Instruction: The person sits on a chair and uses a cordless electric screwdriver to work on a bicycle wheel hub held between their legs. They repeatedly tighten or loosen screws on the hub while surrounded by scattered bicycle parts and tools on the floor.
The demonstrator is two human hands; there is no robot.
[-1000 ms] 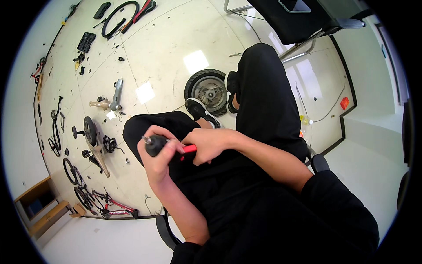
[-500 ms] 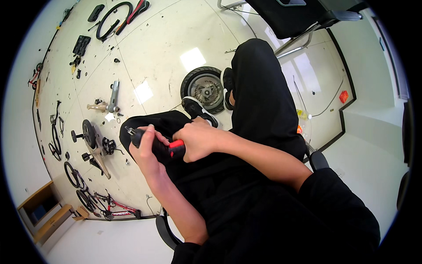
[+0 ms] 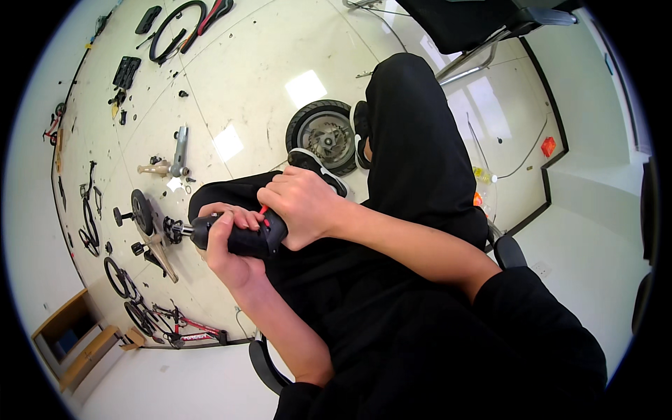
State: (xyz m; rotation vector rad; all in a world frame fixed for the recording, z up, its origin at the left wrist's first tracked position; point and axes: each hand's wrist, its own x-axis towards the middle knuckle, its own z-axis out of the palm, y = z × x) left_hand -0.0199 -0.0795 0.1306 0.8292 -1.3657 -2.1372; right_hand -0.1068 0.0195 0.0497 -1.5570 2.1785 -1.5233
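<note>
A black cordless drill with red accents is held above my lap, its silver chuck pointing left. My left hand is closed around its front body, fingers over the top and thumb alongside. At the rear, my right hand is a closed fist gripping the drill beside its red part; most of the handle is hidden under the fingers. On the floor past the chuck, and apart from the drill as far as I can tell, lie a grey crank-like part and a small wheel.
A tyred wheel with a brake disc lies by my shoes. A bicycle tyre and black tool case are farther off. A red bicycle frame lies at lower left. A black chair stands at upper right, with a bottle below it.
The drill has turned and come nearer level, its silver chuck now showing toward the left. My right hand has moved up and left a little; both hands keep hold.
</note>
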